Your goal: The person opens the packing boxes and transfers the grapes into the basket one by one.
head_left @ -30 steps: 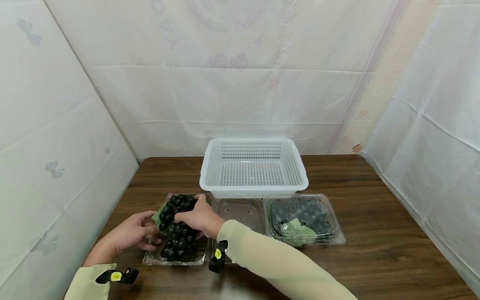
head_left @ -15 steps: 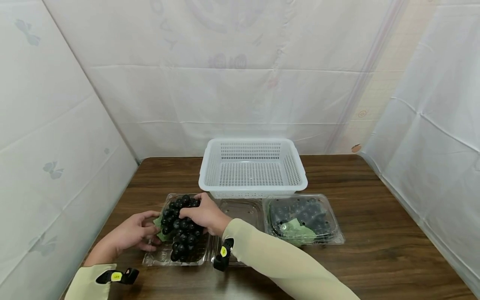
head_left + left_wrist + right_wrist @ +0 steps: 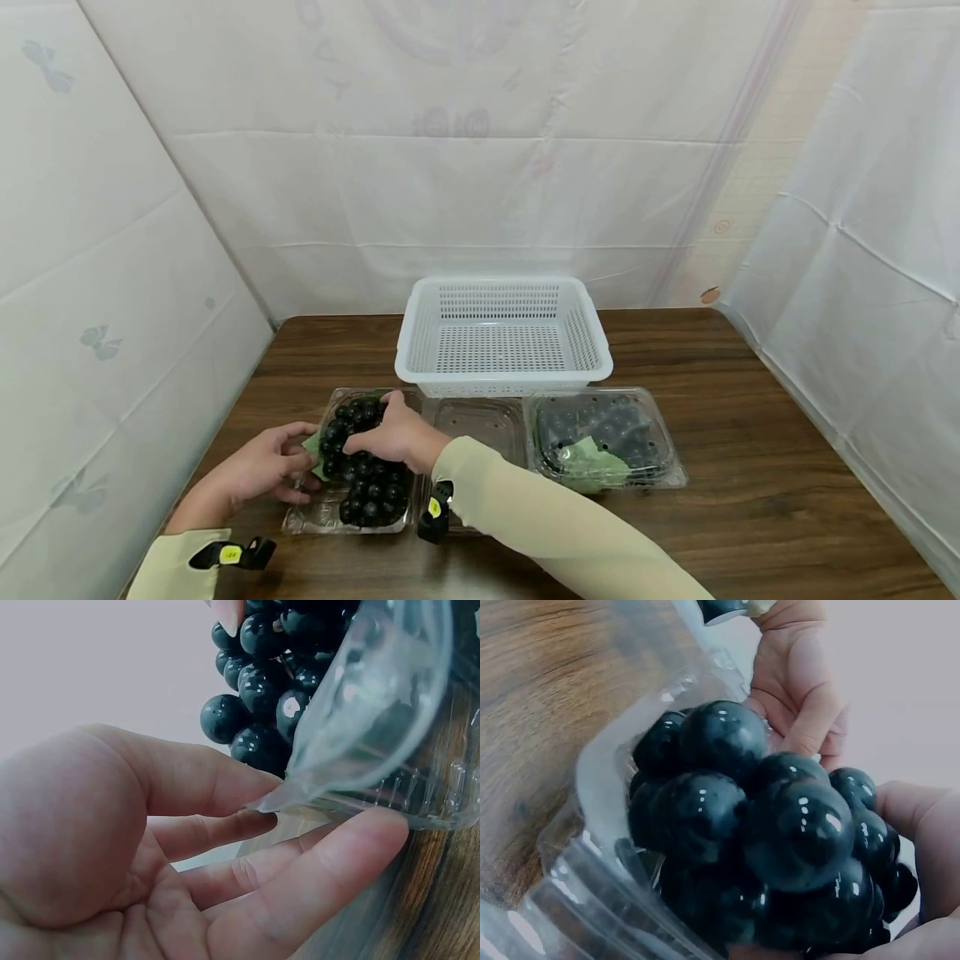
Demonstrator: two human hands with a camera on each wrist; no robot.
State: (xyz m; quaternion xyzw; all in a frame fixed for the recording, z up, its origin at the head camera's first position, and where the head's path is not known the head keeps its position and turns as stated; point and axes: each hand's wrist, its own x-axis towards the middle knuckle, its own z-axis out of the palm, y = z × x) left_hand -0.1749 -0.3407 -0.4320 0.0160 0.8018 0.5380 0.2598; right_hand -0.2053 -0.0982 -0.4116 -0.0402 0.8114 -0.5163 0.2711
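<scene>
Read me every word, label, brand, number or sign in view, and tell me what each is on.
Nothing is clearly legible.
Left yellow label on left wrist strap: too small to read.
Right yellow label on right wrist strap: too small to read.
White back sheet: faint letter-like marks, too pale to read.
Open grape box: none seen.

left strap label (image 3: 230, 554): unreadable | right strap label (image 3: 434, 507): unreadable | back sheet (image 3: 480, 192): faint lettering (image 3: 327, 51), illegible

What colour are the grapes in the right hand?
The grapes look near-black, best seen in the right wrist view.
</scene>
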